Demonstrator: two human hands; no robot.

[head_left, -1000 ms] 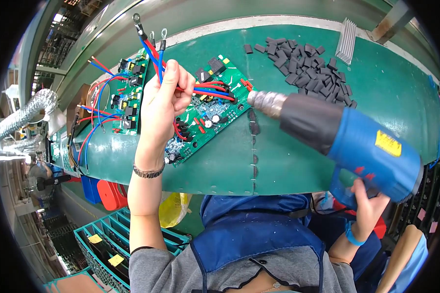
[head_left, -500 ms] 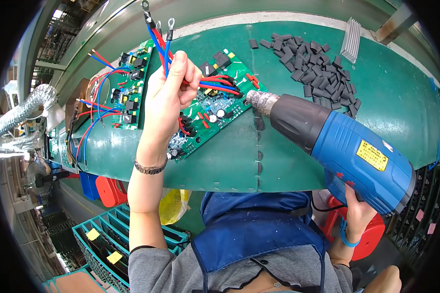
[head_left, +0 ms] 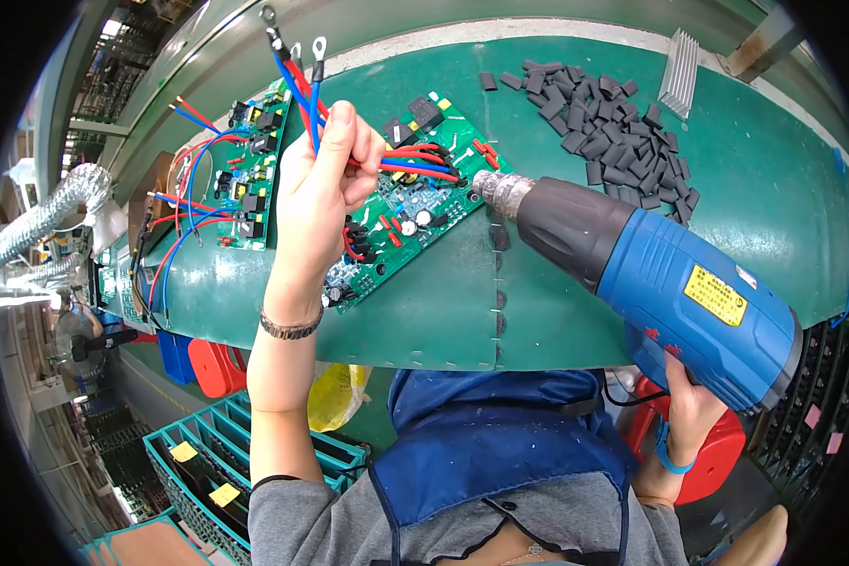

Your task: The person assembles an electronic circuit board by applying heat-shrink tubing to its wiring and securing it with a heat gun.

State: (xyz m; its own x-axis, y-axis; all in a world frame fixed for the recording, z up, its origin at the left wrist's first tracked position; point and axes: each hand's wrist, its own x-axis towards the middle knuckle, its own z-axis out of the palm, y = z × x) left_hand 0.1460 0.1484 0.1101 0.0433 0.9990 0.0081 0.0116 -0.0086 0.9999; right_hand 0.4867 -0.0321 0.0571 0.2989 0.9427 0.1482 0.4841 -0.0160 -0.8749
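My left hand (head_left: 330,174) is closed round a bundle of red and blue wires (head_left: 304,90), whose ring terminals stick up above the fist. The other ends of the wires run right to black sleeves on a green circuit board (head_left: 434,219), which lies tilted on the bench under my hand. A blue and black heat gun (head_left: 674,269) is gripped by its handle in my right hand (head_left: 693,406). Its metal nozzle points left, close to the sleeved wire ends at the board's right edge. Part of the board is hidden behind my left hand and wrist.
Short black tubing pieces (head_left: 613,137) lie heaped at the back right, beside a ribbed metal heatsink (head_left: 679,75). More wired circuit boards (head_left: 255,170) lie at the left of the green bench (head_left: 424,330). Below are red stools (head_left: 217,366) and a teal slotted rack (head_left: 193,481).
My left hand and the wire bundle have shifted slightly left. The heat gun has moved a little left too, its nozzle still beside the wire ends.
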